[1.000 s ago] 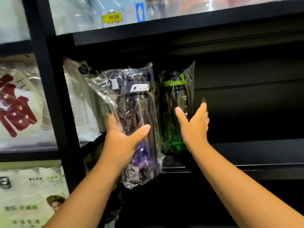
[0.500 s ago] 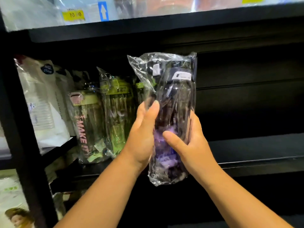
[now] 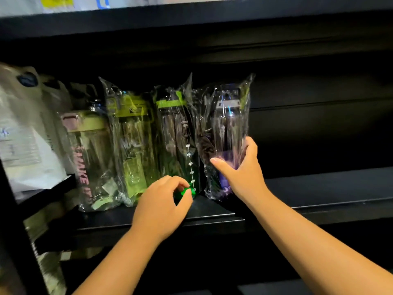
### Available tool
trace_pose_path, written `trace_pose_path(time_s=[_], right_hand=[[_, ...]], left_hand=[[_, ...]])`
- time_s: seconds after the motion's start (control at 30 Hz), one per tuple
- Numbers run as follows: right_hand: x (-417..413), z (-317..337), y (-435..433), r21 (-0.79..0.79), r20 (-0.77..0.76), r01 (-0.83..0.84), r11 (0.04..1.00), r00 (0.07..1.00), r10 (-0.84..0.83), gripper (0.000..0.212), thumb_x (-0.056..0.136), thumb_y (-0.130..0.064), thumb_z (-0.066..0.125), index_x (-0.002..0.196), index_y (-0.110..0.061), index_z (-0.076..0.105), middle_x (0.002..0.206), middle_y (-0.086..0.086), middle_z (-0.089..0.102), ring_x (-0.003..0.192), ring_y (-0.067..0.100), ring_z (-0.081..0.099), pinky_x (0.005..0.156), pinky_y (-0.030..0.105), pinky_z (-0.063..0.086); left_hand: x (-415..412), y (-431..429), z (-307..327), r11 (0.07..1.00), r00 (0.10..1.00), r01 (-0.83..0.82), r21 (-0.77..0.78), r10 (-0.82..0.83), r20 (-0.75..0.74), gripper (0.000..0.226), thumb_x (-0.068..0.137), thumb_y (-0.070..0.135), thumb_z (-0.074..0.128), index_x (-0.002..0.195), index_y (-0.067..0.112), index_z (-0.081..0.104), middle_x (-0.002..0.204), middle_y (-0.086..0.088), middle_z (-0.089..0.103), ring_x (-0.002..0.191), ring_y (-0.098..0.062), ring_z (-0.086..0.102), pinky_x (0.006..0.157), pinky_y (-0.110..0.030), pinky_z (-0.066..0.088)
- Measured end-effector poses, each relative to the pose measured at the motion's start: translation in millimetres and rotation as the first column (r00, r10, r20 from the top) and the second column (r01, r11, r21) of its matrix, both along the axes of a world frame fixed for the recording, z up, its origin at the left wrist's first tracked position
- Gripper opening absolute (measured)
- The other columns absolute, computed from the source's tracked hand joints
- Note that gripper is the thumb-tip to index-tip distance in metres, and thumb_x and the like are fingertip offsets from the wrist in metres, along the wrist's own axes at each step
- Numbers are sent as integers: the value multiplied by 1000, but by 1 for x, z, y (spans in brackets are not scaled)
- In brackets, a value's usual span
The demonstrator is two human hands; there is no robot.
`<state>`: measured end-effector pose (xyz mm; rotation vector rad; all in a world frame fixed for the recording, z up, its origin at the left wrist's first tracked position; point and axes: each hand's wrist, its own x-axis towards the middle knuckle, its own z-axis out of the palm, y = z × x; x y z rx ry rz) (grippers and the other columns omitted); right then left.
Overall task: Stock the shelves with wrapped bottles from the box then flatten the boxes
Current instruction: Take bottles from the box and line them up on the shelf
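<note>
Standing upright, clear-wrapped purple bottle (image 3: 223, 133), right hand (image 3: 242, 177) grip around it; left hand (image 3: 161, 207) grip unclear.

Wrapped bottles (image 3: 178, 141) in row on shelf (image 3: 319, 188); bags (image 3: 25, 135) left.

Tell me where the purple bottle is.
The purple bottle stands on the shelf, centre of the head view, right of the green bottle, held by the right hand.

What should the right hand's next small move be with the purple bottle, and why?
Probably loosen the grip of the right hand and draw back: the purple wrapped bottle appears to stand upright on the shelf, ending the row beside the green bottle. The left hand is at that bottle's base; contact unclear.
</note>
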<state>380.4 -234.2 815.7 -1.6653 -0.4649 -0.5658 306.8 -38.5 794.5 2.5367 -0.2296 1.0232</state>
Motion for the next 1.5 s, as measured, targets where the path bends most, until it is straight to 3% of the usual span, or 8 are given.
trace_pose_path(time_s=[0.13,0.47,0.63,0.77,0.9,1.07,1.2,1.5], right_hand=[[9,-3,8,-42,-13,36,998,999,-36,100,72,-57,78,149,-34,18,147,-8,41,136,20,39,113,47,36],[8,3,11,-284,-80,247,926,957,-280,106,79,-68,64,154,-19,8,154,10,28,137,32,35,110,54,32],[-7,1,3,-350,-116,291,891,930,-349,115,80,-72,58,156,-21,-12,164,9,8,148,31,12,118,51,15],[-48,-15,-7,-471,111,377,797,922,-371,100,88,-69,49,157,-22,-6,166,5,-2,151,25,-3,121,50,3],[-99,-73,-3,-486,395,458,744,875,-281,82,88,-63,45,155,-21,22,164,6,17,150,32,8,117,57,6],[-150,-174,0,-694,331,271,667,943,-39,78,88,-58,44,153,-19,26,163,9,19,151,35,11,117,58,8],[-173,-248,-4,-813,96,-10,581,984,152,78,91,-54,52,154,-19,22,165,10,12,153,32,3,121,52,6],[-218,-413,-8,-863,-429,-484,146,853,298,86,86,-65,41,157,-22,21,164,10,13,149,34,11,114,53,16]], left_hand=[[-2,-3,1,999,999,-29,19,29,-39,6,92,37,59,88,34,63,85,15,60,81,-4,56,73,-33,50],[-7,-7,4,992,984,-56,109,73,-165,10,95,42,52,89,37,59,88,15,58,81,-5,54,72,-30,48],[-12,-9,1,984,979,-103,143,126,-161,12,95,43,50,93,38,59,91,15,60,85,-10,57,73,-32,48],[-27,-12,-20,957,981,-175,232,189,-43,39,91,56,36,100,33,66,96,14,67,91,-15,63,83,-36,46],[-65,-16,-69,964,977,-211,160,204,62,50,92,53,41,129,25,59,139,4,58,134,-20,49,115,-46,22],[-131,-18,-156,947,970,-244,207,240,44,63,89,48,52,143,17,46,159,-7,35,149,-26,28,119,-55,18],[-181,-15,-233,926,922,-262,271,324,-215,63,90,48,52,143,15,42,156,-11,39,148,-29,30,116,-56,25],[-271,-10,-382,909,616,-319,268,414,-671,67,96,58,36,142,10,47,154,-16,42,142,-35,39,110,-55,35]])
